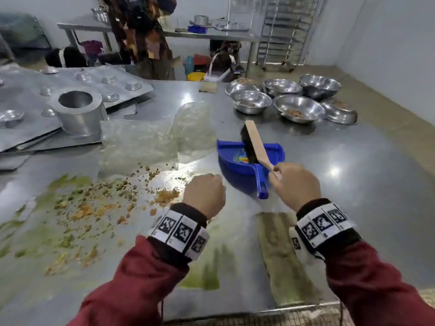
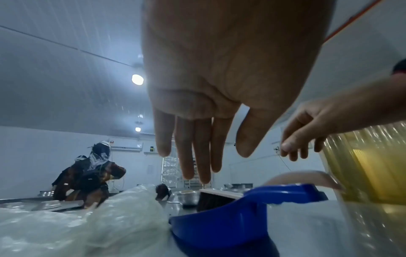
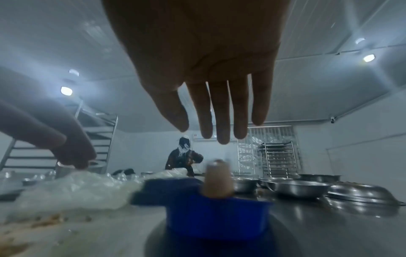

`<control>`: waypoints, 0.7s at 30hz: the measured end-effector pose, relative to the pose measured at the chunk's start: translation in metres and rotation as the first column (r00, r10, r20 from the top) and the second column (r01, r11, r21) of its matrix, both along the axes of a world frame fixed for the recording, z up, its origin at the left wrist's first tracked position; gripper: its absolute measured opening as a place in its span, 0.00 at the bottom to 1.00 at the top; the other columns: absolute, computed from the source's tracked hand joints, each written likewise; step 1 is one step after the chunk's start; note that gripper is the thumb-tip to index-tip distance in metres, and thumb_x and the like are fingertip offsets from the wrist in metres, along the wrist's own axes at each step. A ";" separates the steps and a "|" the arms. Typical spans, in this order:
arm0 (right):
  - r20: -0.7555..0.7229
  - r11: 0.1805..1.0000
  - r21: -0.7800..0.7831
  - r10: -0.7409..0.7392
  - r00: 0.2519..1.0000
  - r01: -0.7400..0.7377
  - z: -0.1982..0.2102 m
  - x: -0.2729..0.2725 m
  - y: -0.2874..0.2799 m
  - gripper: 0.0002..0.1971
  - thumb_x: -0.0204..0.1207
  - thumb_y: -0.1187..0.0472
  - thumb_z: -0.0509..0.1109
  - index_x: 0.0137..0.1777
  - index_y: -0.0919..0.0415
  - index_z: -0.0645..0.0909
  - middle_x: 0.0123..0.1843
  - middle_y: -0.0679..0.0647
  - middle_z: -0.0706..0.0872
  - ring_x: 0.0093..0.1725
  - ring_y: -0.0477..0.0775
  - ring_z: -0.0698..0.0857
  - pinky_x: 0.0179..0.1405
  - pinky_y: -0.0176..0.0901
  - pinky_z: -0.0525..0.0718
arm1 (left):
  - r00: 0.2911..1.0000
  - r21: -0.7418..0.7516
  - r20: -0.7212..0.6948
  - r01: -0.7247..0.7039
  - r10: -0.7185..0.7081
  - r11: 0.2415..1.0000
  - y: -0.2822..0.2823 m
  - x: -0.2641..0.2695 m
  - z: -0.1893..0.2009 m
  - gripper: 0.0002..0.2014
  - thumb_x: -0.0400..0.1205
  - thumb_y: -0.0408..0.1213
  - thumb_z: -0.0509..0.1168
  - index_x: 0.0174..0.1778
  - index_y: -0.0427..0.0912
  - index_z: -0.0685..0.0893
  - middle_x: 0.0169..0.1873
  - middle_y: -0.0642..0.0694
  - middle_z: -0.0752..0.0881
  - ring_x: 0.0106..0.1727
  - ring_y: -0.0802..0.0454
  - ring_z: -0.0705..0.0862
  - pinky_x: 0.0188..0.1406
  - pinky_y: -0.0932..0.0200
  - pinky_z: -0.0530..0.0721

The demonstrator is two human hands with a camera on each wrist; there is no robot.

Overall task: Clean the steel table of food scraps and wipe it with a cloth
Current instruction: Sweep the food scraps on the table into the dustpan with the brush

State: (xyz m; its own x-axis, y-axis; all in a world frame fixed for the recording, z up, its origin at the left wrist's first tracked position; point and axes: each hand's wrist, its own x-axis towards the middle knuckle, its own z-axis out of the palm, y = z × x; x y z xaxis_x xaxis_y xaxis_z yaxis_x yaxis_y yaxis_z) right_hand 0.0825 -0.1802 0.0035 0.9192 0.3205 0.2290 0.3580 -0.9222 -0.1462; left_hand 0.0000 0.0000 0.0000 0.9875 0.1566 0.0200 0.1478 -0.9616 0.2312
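Orange and green food scraps (image 1: 101, 203) and green smears cover the left of the steel table (image 1: 353, 184). A blue dustpan (image 1: 235, 170) (image 2: 230, 217) (image 3: 219, 213) lies at the middle. A wooden-handled brush (image 1: 255, 142) (image 3: 217, 179) rests in it. My right hand (image 1: 296, 182) (image 3: 202, 128) hovers over the end of the brush handle with straight fingers and grips nothing. My left hand (image 1: 204, 191) (image 2: 219, 161) hangs open just left of the dustpan handle. A stained greenish cloth (image 1: 282, 260) lies flat near the front edge.
Crumpled clear plastic bags (image 1: 141, 142) lie behind the scraps. A metal cylinder (image 1: 80, 111) stands on dimpled trays (image 1: 28, 95) at the left. Several steel bowls (image 1: 296, 102) cluster at the back right. A person (image 1: 143, 31) works at a far table.
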 end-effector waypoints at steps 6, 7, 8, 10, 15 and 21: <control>-0.330 0.994 0.088 -0.030 0.944 0.063 -0.019 0.063 -0.021 0.25 0.80 0.40 0.55 0.41 0.62 0.81 0.42 0.59 0.85 0.48 0.64 0.83 0.44 0.47 0.78 | 0.981 -0.262 -0.186 -0.098 0.049 0.960 -0.058 0.074 -0.029 0.22 0.85 0.49 0.49 0.56 0.37 0.80 0.56 0.35 0.84 0.55 0.38 0.82 0.54 0.49 0.78; -0.402 0.986 0.156 0.006 0.915 0.062 -0.023 0.072 -0.022 0.24 0.81 0.42 0.56 0.35 0.61 0.78 0.37 0.59 0.83 0.44 0.63 0.83 0.41 0.46 0.76 | 0.977 -0.322 -0.201 -0.133 0.069 0.937 -0.064 0.083 -0.034 0.23 0.85 0.51 0.48 0.55 0.35 0.80 0.55 0.34 0.84 0.55 0.37 0.82 0.54 0.49 0.78; -0.478 0.967 0.237 0.034 0.878 0.092 -0.026 0.078 -0.022 0.24 0.81 0.44 0.58 0.30 0.60 0.76 0.32 0.58 0.81 0.38 0.62 0.82 0.38 0.46 0.76 | 0.972 -0.366 -0.212 -0.172 0.098 0.915 -0.069 0.090 -0.040 0.25 0.85 0.51 0.47 0.54 0.34 0.81 0.56 0.33 0.84 0.56 0.36 0.81 0.55 0.49 0.78; -0.655 0.850 0.458 0.123 0.746 0.262 -0.032 0.085 -0.023 0.23 0.81 0.47 0.61 0.28 0.60 0.74 0.24 0.56 0.79 0.23 0.55 0.79 0.26 0.43 0.77 | 0.960 -0.461 -0.229 -0.250 0.158 0.851 -0.079 0.103 -0.047 0.27 0.86 0.52 0.46 0.55 0.31 0.81 0.57 0.31 0.83 0.59 0.34 0.80 0.58 0.49 0.76; -0.783 0.554 0.615 0.347 0.515 0.561 -0.029 0.081 -0.027 0.15 0.81 0.58 0.61 0.35 0.64 0.80 0.17 0.53 0.81 0.17 0.48 0.80 0.13 0.30 0.73 | 0.927 -0.730 -0.252 -0.371 0.279 0.574 -0.087 0.120 -0.061 0.30 0.84 0.54 0.47 0.57 0.30 0.82 0.57 0.30 0.85 0.58 0.34 0.82 0.64 0.45 0.77; -0.783 0.468 0.607 0.490 0.383 0.642 -0.020 0.071 -0.024 0.18 0.84 0.55 0.58 0.39 0.67 0.79 0.22 0.59 0.83 0.17 0.53 0.82 0.20 0.38 0.84 | 0.912 -0.835 -0.200 -0.349 0.357 0.425 -0.090 0.124 -0.074 0.29 0.82 0.55 0.53 0.49 0.29 0.84 0.50 0.26 0.86 0.53 0.30 0.84 0.58 0.40 0.81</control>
State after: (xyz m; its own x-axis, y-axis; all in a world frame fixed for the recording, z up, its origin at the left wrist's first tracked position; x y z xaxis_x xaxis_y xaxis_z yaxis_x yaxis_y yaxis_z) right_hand 0.1530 -0.2040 -0.0168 0.7100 0.4324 -0.5558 -0.5518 -0.1486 -0.8206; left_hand 0.1241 -0.0903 -0.0741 0.8420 0.4358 -0.3180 0.4214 -0.1631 0.8921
